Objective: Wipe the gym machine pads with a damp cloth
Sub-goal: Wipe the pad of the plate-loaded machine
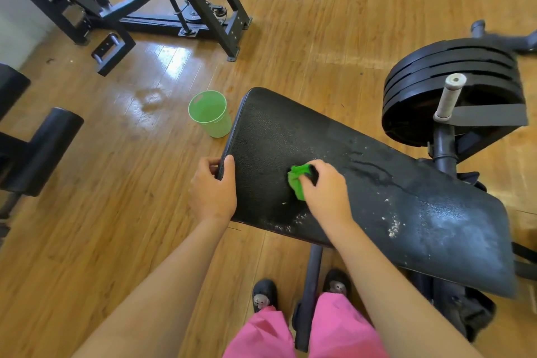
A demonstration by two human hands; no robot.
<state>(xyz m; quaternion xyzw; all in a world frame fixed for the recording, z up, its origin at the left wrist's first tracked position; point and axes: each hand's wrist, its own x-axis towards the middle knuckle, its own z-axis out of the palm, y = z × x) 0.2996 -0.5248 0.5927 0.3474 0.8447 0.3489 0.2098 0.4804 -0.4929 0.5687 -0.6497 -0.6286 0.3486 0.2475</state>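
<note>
Hands at work on a gym bench: the right hand [324, 186] has its fingers curled over one bunched green cloth [297, 182] and presses it down on the single long black pad [377, 183], near the pad's middle and toward the left end. The left hand [212, 189] clasps that pad's left edge, thumb lying on top and fingers wrapped round the rim and under it, so the fingertips are hidden. Neither hand is slack: each is closed on something, one on cloth, one on upholstery. Right of the cloth a dark wet streak [369, 167] crosses the pad, and pale crumbs [393, 228] lie scattered along its near edge, with a dull whitish patch toward the right end. One green plastic bucket [209, 113] stands upright on the wooden floor [87, 241] just beside the pad's far left corner; whether it touches the pad cannot be told. Behind the pad's right half a stack of black weight plates [453, 67] sits on its peg (at least four edges show) with one worn white grip [449, 97] sticking up in front of it. Two black roller pads [55, 136] sit at the left edge, and one other black machine [180, 0] stands well apart at top left. Below, two dark shoes [264, 295] and pink trousers [334, 328] straddle one black floor bar [309, 293].
</note>
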